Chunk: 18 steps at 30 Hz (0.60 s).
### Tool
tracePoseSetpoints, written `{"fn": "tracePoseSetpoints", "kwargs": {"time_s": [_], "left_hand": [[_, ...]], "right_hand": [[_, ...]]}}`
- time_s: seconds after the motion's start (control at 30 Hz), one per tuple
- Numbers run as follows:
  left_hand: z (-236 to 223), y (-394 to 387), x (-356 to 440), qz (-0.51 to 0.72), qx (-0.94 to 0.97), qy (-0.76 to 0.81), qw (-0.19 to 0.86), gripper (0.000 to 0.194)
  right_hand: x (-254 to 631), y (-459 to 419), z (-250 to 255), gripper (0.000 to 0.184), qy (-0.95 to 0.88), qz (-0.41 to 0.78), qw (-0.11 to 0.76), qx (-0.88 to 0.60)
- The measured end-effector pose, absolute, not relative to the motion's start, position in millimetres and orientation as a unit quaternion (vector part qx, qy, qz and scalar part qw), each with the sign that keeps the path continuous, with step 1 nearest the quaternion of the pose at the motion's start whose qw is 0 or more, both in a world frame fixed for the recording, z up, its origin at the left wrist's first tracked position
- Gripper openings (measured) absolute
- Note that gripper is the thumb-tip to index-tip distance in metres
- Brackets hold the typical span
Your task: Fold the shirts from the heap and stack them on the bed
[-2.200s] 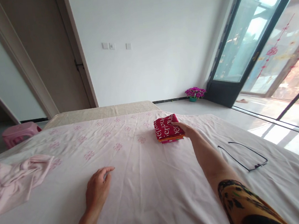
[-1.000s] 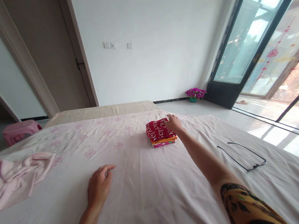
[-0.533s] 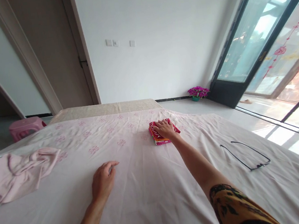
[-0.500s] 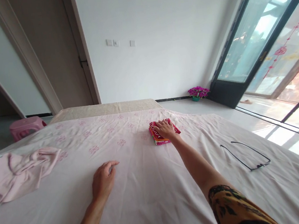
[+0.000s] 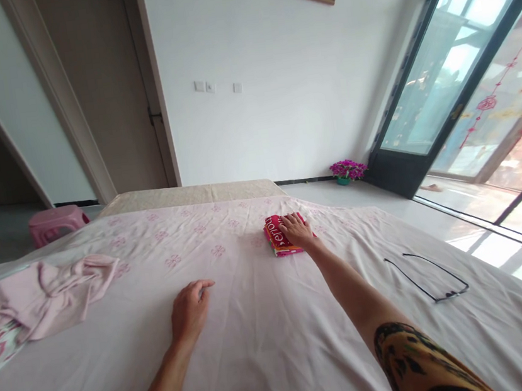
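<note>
A small folded stack of red cloth (image 5: 275, 233) lies on the pale pink bedsheet (image 5: 252, 323), with white lettering on top and orange and pink layers at its edge. My right hand (image 5: 295, 229) rests palm down on its right part, fingers spread and covering some of the lettering. Nearer to me and to the left, my left hand (image 5: 190, 311) rests on the sheet with the thumb and forefinger slightly apart. It holds nothing that I can see, though its other fingers are partly hidden.
Black-framed glasses (image 5: 436, 282) lie on the sheet at the right. A crumpled pink cloth (image 5: 58, 293) is at the left, near a pink plastic stool (image 5: 57, 223). Purple flowers (image 5: 348, 169) stand on the floor by the glass door (image 5: 423, 87).
My right hand has slid slightly toward the right side of the red cloth, uncovering more lettering. My left hand stays in about the same place; the view has tilted up a little.
</note>
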State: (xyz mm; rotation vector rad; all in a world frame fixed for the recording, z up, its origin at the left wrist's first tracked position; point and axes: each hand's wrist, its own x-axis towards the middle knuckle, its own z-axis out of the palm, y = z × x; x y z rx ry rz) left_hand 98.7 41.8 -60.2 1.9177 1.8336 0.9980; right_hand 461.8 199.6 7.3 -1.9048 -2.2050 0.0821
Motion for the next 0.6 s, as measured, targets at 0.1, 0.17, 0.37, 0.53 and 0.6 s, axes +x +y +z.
{"fn": "tracePoseSetpoints", "kwargs": {"time_s": [0.1, 0.17, 0.37, 0.53, 0.6], "left_hand": [[-59, 41, 99, 0.348, 0.668, 0.64, 0.152, 0.033], [-58, 40, 100, 0.348, 0.666, 0.642, 0.152, 0.032], [-55, 40, 100, 0.351, 0.658, 0.645, 0.165, 0.031], [-53, 37, 100, 0.362, 0.66, 0.638, 0.161, 0.031], [-53, 34, 101, 0.369, 0.661, 0.632, 0.169, 0.033]], "right_hand": [[461, 198, 7, 0.05, -0.724, 0.037, 0.129, -0.676], [458, 195, 13, 0.048, -0.729, 0.044, 0.123, -0.672], [405, 137, 16, 0.05, -0.724, -0.057, 0.238, -0.646], [348, 60, -22, 0.055, -0.784, 0.045, 0.152, -0.6], [337, 41, -36, 0.058, -0.785, 0.076, 0.11, -0.605]]}}
